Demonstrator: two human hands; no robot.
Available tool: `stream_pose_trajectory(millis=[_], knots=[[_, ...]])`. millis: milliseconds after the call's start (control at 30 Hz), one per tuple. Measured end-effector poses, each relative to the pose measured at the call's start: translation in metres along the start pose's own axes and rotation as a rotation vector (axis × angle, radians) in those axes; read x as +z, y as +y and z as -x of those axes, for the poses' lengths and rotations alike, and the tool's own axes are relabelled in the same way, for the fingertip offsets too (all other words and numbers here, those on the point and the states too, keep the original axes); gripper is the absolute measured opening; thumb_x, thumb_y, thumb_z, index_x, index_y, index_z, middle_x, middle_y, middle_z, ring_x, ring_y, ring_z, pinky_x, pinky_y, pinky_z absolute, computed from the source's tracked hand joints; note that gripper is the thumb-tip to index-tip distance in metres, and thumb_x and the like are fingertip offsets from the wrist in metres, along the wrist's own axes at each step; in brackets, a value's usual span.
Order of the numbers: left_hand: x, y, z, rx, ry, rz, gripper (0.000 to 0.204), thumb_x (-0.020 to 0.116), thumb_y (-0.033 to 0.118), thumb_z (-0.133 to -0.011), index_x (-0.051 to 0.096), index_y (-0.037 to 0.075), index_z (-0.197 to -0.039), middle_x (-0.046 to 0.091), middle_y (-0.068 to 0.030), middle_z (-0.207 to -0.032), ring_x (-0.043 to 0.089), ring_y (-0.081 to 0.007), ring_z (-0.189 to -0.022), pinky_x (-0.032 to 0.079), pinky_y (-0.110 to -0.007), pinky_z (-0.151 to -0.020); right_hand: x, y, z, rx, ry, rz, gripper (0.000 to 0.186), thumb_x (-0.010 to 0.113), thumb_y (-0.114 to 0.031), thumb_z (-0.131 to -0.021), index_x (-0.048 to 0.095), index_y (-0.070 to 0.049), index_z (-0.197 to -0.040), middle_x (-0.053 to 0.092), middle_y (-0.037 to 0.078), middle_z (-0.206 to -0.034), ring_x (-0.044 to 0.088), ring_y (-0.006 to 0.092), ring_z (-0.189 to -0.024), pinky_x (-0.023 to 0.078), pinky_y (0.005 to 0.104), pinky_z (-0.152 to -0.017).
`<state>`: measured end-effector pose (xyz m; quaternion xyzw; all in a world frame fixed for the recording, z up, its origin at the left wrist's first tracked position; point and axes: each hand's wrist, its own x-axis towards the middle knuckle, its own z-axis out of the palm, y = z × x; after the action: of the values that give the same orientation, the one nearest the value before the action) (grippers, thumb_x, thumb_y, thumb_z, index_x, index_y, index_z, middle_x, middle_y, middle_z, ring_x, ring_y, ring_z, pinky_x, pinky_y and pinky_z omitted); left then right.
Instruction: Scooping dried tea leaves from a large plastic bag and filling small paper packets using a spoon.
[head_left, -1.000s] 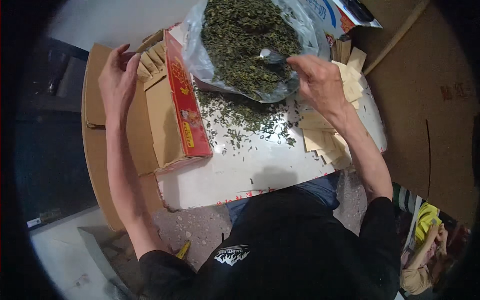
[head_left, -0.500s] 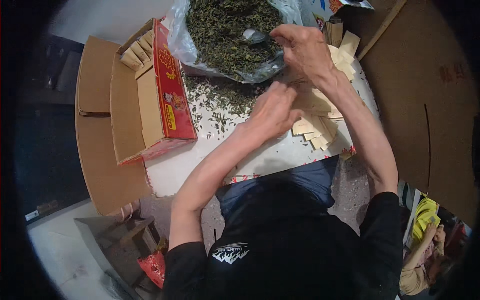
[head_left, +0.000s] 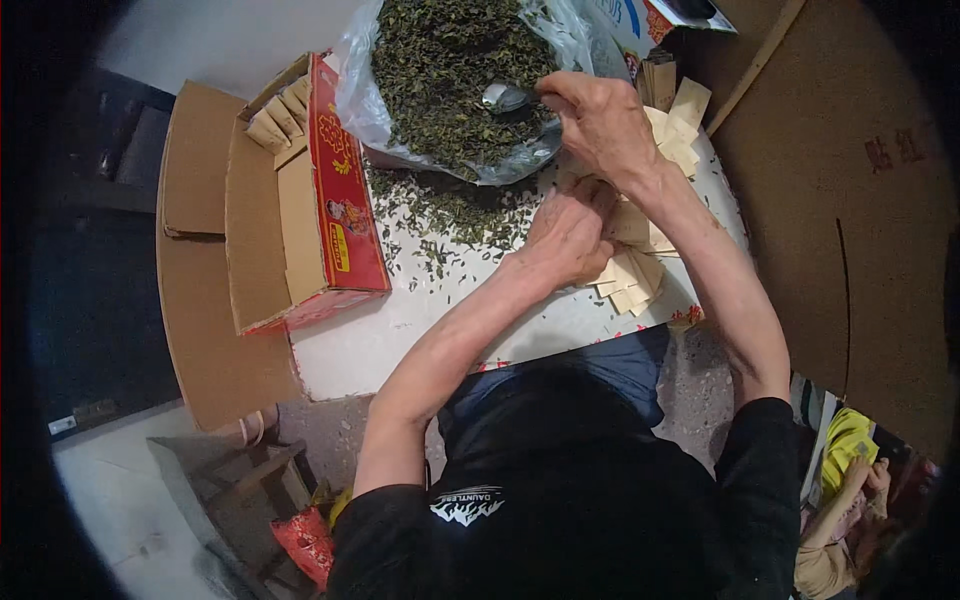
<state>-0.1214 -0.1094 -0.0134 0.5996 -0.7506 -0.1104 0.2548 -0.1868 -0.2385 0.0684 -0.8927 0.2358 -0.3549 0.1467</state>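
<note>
Pale paper packets [head_left: 632, 284] lie partly covered by the left hand [head_left: 570, 235]; we cannot tell whether its hidden fingertips grip one. A red carton [head_left: 352, 225] holds tan packets [head_left: 275, 120] at its far end. Beyond, the right hand [head_left: 605, 125] pinches a spoon [head_left: 508, 97] among leaves [head_left: 440, 60] in a plastic bag [head_left: 355, 95], cut off above.

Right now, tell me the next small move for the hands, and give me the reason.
Probably draw one packet from the pale paper packets with the left hand: it is right at their edge, while the right hand holds the spoon over the leaves. Whether the left one grips a packet is hidden.
</note>
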Motion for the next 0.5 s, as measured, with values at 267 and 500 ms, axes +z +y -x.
stream_pose_trajectory(millis=[267,500], knots=[[-0.034,0.001,0.034,-0.185,0.115,0.185,0.061,0.086,0.025,-0.077,0.061,0.0,-0.127,0.064,-0.0212,-0.119,0.057,-0.0424,-0.115,0.049,-0.051,-0.1,0.005,-0.009,0.002,-0.009,0.018,-0.045,0.019,0.073,-0.005,-0.096,0.076,-0.003,-0.115,0.078,0.019,-0.101,0.077,0.0385,-0.091,0.06,0.0435,-0.078],[-0.06,-0.002,0.084,-0.322,0.258,0.316,0.062,0.089,0.02,-0.077,0.06,0.0,-0.128,0.066,-0.0185,-0.12,0.059,-0.0391,-0.114,0.05,-0.047,-0.101,0.009,-0.018,0.01,-0.1,0.023,0.058,0.018,0.071,-0.001,-0.096,0.074,-0.004,-0.113,0.078,0.016,-0.102,0.077,0.0361,-0.092,0.061,0.0426,-0.079]])
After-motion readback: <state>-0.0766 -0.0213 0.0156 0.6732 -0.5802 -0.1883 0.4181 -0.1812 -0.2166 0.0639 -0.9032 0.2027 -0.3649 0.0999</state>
